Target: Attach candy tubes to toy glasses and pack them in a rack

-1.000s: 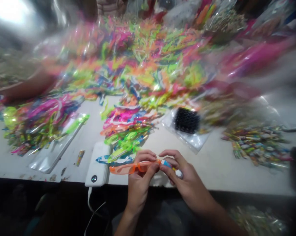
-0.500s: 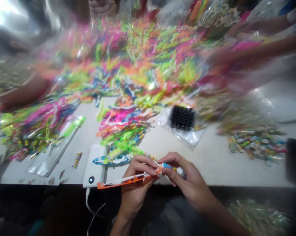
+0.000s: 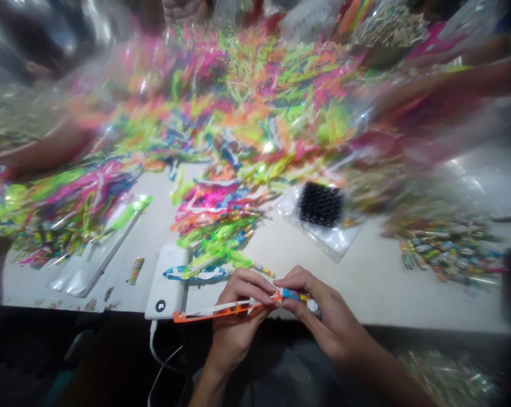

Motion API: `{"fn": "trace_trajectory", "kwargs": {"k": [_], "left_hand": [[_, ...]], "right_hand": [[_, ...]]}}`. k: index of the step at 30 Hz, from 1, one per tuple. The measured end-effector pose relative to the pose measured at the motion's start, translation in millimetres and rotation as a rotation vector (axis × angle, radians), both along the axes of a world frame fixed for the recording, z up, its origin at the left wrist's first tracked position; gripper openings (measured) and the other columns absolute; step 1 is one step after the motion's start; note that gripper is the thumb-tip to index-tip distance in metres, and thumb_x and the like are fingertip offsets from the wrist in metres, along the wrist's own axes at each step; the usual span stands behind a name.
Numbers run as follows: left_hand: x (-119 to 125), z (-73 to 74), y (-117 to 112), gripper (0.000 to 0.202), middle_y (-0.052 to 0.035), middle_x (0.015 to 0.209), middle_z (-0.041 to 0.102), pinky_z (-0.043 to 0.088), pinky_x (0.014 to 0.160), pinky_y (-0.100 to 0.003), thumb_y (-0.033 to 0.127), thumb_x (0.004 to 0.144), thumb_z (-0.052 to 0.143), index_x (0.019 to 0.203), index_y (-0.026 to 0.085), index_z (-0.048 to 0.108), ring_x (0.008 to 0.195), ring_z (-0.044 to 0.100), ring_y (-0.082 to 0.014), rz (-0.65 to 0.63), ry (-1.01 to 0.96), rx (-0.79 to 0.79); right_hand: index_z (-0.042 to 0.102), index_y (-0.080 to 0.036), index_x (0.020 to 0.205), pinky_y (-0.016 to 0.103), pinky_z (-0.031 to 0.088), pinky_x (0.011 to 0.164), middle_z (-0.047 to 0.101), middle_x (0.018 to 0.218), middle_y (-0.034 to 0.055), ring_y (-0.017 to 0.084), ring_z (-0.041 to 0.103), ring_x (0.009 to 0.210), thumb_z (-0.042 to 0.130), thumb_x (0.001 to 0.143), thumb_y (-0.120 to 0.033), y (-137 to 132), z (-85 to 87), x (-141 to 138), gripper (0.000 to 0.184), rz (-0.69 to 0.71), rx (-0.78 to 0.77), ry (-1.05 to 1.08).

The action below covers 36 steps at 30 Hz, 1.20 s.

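Note:
My left hand [image 3: 242,311] is closed around a thin orange plastic strip [image 3: 196,316] with a white cord or band along it. The strip's far end sticks out to the left, over the table's front edge. Between the thumb and fingers of my right hand [image 3: 319,305] is a small printed tube [image 3: 291,294], blue and yellow, with a pale round end by the palm. It meets the strip's right end at my fingertips; whether the two are joined is hard to tell. Just behind my left hand lie green plastic pieces [image 3: 215,251] and a blue one [image 3: 174,272].
A white power bank [image 3: 160,282] with a cable stands left of my hands, near a loose tube [image 3: 135,271] and a clear bag [image 3: 83,274]. Behind are a black mesh piece [image 3: 321,203] on plastic and a large colourful heap [image 3: 255,107]. Other people's blurred arms reach in from both sides.
The view has shifted slightly, so table items sit a little further right. My hands keep the same grip, with slightly more of the tube showing. Another person's hand appears at the left edge.

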<state>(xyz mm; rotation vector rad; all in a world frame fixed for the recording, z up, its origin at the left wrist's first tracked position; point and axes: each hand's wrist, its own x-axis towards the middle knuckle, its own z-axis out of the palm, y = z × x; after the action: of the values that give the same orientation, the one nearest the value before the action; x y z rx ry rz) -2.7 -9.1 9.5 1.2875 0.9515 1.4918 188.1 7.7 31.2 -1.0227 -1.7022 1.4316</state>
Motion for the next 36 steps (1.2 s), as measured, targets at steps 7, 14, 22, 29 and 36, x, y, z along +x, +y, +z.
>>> {"fn": "trace_trajectory", "kwargs": {"k": [7, 14, 22, 29, 36], "left_hand": [[11.4, -17.9, 2.2, 0.015, 0.0000, 0.091, 0.069, 0.059, 0.079, -0.020, 0.010, 0.089, 0.078, 0.087, 0.021, 0.070, 0.087, 0.070, -0.0115, 0.147, -0.107, -0.013], [10.9, -31.4, 13.1, 0.041, -0.0056, 0.093, 0.077, 0.062, 0.072, -0.028, 0.049, 0.088, 0.082, 0.114, 0.019, 0.072, 0.082, 0.075, -0.0203, 0.477, -0.010, -0.503], [-14.8, -52.7, 3.0, 0.028, -0.0090, 0.110, 0.076, 0.063, 0.088, -0.035, 0.018, 0.103, 0.057, 0.129, 0.023, 0.068, 0.101, 0.074, -0.0226, 0.362, 0.743, 0.099], [-20.2, -76.9, 19.0, 0.051, -0.0172, 0.144, 0.064, 0.057, 0.107, -0.051, 0.010, 0.101, 0.054, 0.151, 0.018, 0.053, 0.136, 0.060, -0.0309, 0.361, 1.060, 0.173], [-24.6, -77.7, 3.7, 0.031, -0.0085, 0.100, 0.076, 0.062, 0.085, -0.036, 0.002, 0.097, 0.056, 0.122, 0.018, 0.066, 0.093, 0.075, -0.0229, 0.365, 0.814, 0.333]], "right_hand": [[0.061, -0.030, 0.131, 0.023, 0.048, 0.088, 0.066, 0.109, 0.0013, 0.012, 0.065, 0.097, 0.052, 0.110, -0.026, -1.8, -13.5, -11.1, 0.023, 0.023, 0.085, 0.004], [0.069, -0.021, 0.116, 0.028, 0.051, 0.092, 0.073, 0.109, 0.0039, 0.019, 0.069, 0.103, 0.057, 0.107, -0.050, 47.2, -18.3, -36.1, 0.032, -0.137, -0.124, -0.031], [0.060, -0.028, 0.151, 0.030, 0.057, 0.069, 0.065, 0.139, 0.0114, 0.021, 0.075, 0.085, 0.053, 0.109, -0.035, 98.5, -23.8, -51.9, 0.042, 0.007, 0.589, -0.731], [0.064, -0.019, 0.144, 0.029, 0.053, 0.065, 0.070, 0.129, 0.0221, 0.025, 0.075, 0.086, 0.050, 0.110, -0.026, 198.5, -1.1, -38.4, 0.038, -0.094, 0.634, -1.233], [0.067, -0.009, 0.127, 0.036, 0.059, 0.080, 0.074, 0.101, 0.0105, 0.020, 0.073, 0.084, 0.059, 0.105, -0.018, 272.4, -26.8, -50.2, 0.025, -0.134, 0.522, -1.268]]}}
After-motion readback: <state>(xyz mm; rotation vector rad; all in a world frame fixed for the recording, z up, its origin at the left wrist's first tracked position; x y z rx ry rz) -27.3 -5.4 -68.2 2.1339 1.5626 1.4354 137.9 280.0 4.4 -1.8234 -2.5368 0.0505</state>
